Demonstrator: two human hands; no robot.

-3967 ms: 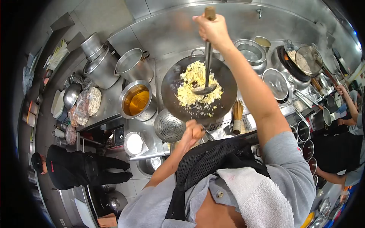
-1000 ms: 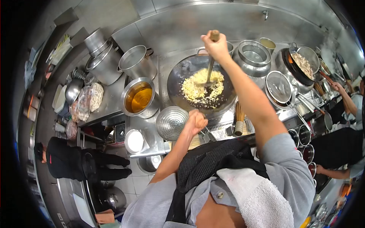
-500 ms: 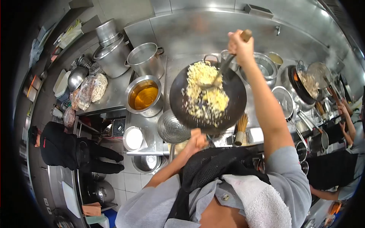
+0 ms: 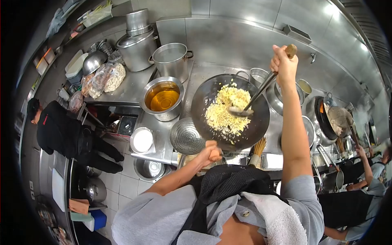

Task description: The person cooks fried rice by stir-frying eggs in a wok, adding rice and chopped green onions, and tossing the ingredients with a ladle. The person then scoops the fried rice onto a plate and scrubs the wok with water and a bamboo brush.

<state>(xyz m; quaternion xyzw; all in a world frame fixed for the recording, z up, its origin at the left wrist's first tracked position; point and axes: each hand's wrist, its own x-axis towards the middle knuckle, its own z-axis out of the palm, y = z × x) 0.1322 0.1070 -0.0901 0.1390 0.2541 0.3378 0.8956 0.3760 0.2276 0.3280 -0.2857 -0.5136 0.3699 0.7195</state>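
Note:
My right hand [image 4: 285, 63] is wrapped round the wooden-ended handle of a ladle [image 4: 261, 92], raised above the far right rim of the wok. The ladle's bowl rests in loose yellow egg and white rice [image 4: 228, 104]. That food is heaped in the middle of a large dark wok [image 4: 255, 130]. Close to the wok's near edge, my left hand [image 4: 211, 153] is closed in a fist on its handle, most of which the fingers hide. Left of the wok lies a perforated strainer [image 4: 187, 136]; a bamboo brush [image 4: 258, 149] stands at its near right.
A pot of amber oil [image 4: 163, 100] and a tall steel pot [image 4: 171, 63] stand left of the wok. Further left are plastic bags of food [image 4: 114, 77] and a person in black [image 4: 61, 126]. Co-workers [image 4: 367, 171] stand at another wok on the right.
The ladle's bowl has moved down and right through the food, gathering it into a more compact heap. My right hand is further right. The view has shifted slightly.

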